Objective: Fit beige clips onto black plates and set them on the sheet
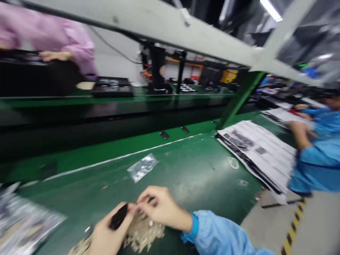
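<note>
Motion blur softens much of the view, and the bottom edge cuts off the left hand [106,233] at the wrist. The two hands partly cover a heap of small pale pieces [146,233], whose separate shapes are hard to make out. A large plastic bag [29,225] runs out of view at lower left, its contents unclear.

The left hand's grip is closed around a black piece [118,216] — held above the green surface [186,177], just beside the heap — with fingers and palm hiding part of it. The right hand [162,209] curls in, its fingertips right by the left hand's; I cannot tell whether its grip is apart or together, nor whether it holds anything. A dark spot shows within its curled fingers — too blurred to identify. Beyond the hands, a small clear bag [142,167] lies flat on the surface.
</note>
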The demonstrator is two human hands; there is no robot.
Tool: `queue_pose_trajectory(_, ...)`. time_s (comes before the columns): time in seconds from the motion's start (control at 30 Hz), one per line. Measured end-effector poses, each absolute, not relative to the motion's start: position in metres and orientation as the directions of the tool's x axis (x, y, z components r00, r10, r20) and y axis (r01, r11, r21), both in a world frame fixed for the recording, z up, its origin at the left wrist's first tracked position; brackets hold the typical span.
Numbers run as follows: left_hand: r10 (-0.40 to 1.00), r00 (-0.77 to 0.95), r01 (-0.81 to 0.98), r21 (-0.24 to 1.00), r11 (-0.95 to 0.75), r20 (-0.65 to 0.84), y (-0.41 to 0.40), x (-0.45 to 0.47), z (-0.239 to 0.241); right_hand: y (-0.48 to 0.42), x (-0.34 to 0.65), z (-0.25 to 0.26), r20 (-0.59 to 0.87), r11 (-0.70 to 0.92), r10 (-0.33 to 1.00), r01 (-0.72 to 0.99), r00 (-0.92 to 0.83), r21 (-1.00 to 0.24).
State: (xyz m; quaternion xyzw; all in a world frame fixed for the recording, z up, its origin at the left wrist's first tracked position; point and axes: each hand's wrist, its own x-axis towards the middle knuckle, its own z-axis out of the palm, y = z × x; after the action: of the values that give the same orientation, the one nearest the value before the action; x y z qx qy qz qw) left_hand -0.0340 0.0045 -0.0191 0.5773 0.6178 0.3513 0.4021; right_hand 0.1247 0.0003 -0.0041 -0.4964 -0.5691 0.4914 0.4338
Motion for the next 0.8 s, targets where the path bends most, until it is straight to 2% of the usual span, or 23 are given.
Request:
queue_pose_trajectory(0.07, 0.985, 0.069, 0.325, 0.937, 0.131, -0.161, 0.0, -0.03, -0.008, 0.0, 0.126, 0.0, 0.05, 0.069, 0.993, 0.182, -0.107, -0.981)
queue_pose_trajectory(0.2, 0.982, 0.048, 0.173, 0.97, 0.172, -0.183, 0.005, -0.022, 0.001, 0.005, 0.131, 0.004, 0.145, 0.182, 0.977, 0.26, -0.156, -0.948)
queue_pose_trajectory(0.37, 0.976, 0.041, 0.07, 0.975, 0.21, -0.213, 0.007, -0.021, 0.003, 0.005, 0.133, 0.003, 0.177, 0.232, 0.96, 0.26, -0.217, -0.937)
queue_pose_trajectory(0.57, 0.981, 0.066, 0.06, 0.982, 0.179, -0.183, 0.004, -0.021, 0.001, 0.006, 0.135, 0.005, 0.227, 0.314, 0.935, 0.337, -0.271, -0.888)
queue_pose_trajectory(0.8, 0.991, 0.057, 0.149, 0.983, 0.108, -0.118, 0.001, -0.018, 0.003, 0.003, 0.142, 0.01, 0.329, 0.547, 0.828, 0.525, -0.454, -0.652)
